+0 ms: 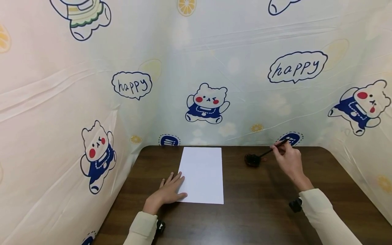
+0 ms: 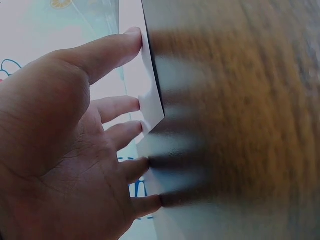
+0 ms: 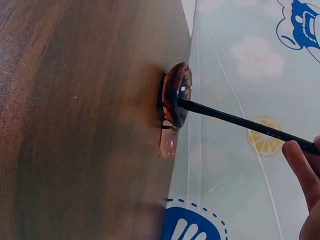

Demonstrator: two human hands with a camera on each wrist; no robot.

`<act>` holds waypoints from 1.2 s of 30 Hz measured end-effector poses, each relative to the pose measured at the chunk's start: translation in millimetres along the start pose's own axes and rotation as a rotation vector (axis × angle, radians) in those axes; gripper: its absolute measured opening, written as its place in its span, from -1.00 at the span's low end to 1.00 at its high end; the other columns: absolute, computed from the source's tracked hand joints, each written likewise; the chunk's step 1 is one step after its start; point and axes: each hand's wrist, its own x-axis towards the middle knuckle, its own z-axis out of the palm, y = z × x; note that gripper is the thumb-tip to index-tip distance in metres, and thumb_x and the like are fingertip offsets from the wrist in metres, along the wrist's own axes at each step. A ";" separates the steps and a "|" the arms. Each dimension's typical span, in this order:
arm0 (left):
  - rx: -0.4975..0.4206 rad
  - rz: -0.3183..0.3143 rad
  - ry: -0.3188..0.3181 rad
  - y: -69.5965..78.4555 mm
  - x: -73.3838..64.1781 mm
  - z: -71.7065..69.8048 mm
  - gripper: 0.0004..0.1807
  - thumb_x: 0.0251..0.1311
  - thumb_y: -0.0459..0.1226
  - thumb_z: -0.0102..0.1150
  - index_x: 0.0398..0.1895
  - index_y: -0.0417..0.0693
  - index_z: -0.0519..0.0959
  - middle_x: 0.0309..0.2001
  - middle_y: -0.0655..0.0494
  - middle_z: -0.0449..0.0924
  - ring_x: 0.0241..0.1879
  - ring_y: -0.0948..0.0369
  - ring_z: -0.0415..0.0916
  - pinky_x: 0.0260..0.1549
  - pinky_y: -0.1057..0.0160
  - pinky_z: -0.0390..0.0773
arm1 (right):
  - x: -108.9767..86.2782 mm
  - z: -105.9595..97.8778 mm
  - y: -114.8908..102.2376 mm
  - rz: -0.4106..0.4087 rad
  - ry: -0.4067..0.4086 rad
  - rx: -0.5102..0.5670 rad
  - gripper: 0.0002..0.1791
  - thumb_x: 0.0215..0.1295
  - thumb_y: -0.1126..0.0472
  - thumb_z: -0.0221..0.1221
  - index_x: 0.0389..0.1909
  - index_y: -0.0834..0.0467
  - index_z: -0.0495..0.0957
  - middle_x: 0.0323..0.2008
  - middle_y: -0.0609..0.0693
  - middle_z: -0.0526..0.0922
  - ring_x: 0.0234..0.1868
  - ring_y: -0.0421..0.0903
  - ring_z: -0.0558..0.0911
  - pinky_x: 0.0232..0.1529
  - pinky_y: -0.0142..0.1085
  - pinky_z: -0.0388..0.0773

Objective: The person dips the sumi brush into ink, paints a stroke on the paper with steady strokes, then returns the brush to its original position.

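A blank white sheet of paper [image 1: 202, 175] lies upright on the table. At its lower left edge rests my left hand [image 1: 166, 192], fingers spread, with the thumb and two fingertips on the paper and the other fingertips on the wood, as the left wrist view shows. My right hand [image 1: 289, 160] pinches a slim black brush [image 1: 273, 147] near its upper end. The brush slants down to the left, its tip hidden in a small dark dish [image 1: 252, 160]. In the right wrist view the dish [image 3: 175, 95] looks glossy and reddish-brown, with a translucent reddish tab at its side.
The dark wooden table [image 1: 245, 217] has rounded far corners. Close behind its far edge hangs a pale cloth [image 1: 171, 112] with printed bears and "happy" bubbles, which also rises along both sides. Dark devices are strapped at both wrists.
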 end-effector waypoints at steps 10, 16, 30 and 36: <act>0.033 -0.019 -0.012 5.4 -4.3 -3.3 -0.11 0.40 0.04 0.31 0.67 -0.08 0.23 0.74 -0.11 -0.01 0.72 -0.29 -0.22 0.55 -0.55 -0.22 | 4.7 -7.0 -6.1 -0.058 0.038 -0.025 -0.82 0.34 0.36 0.40 -0.11 0.31 0.65 -0.36 0.15 0.85 -0.36 -0.79 0.45 -0.29 -0.84 0.31; -0.023 0.013 -0.010 4.1 -6.2 -4.6 -0.07 0.38 0.13 0.30 0.68 -0.09 0.22 0.74 -0.15 -0.03 0.71 -0.32 -0.28 0.51 -0.59 -0.30 | 4.8 -10.1 -9.0 -0.062 0.041 0.001 -0.84 0.36 0.37 0.38 -0.10 0.32 0.65 -0.37 0.16 0.85 -0.32 -0.91 0.36 -0.30 -0.85 0.32; 0.006 -0.017 -0.033 6.4 -5.5 -5.2 -0.04 0.35 0.11 0.34 0.68 -0.07 0.21 0.75 -0.12 -0.05 0.72 -0.29 -0.26 0.53 -0.57 -0.26 | 0.4 -8.3 -6.7 0.013 0.046 0.062 -0.86 0.39 0.38 0.35 -0.11 0.34 0.64 -0.37 0.21 0.84 -0.33 -0.92 0.39 -0.31 -0.85 0.35; -0.016 0.015 -0.028 0.5 -4.2 -3.0 -0.07 0.38 0.18 0.28 0.69 0.00 0.22 0.75 -0.13 -0.07 0.72 -0.31 -0.30 0.52 -0.59 -0.32 | -4.9 -2.8 -2.7 0.048 0.036 0.082 -0.87 0.40 0.38 0.34 -0.12 0.34 0.64 -0.36 0.23 0.84 -0.36 -0.91 0.41 -0.36 -0.82 0.37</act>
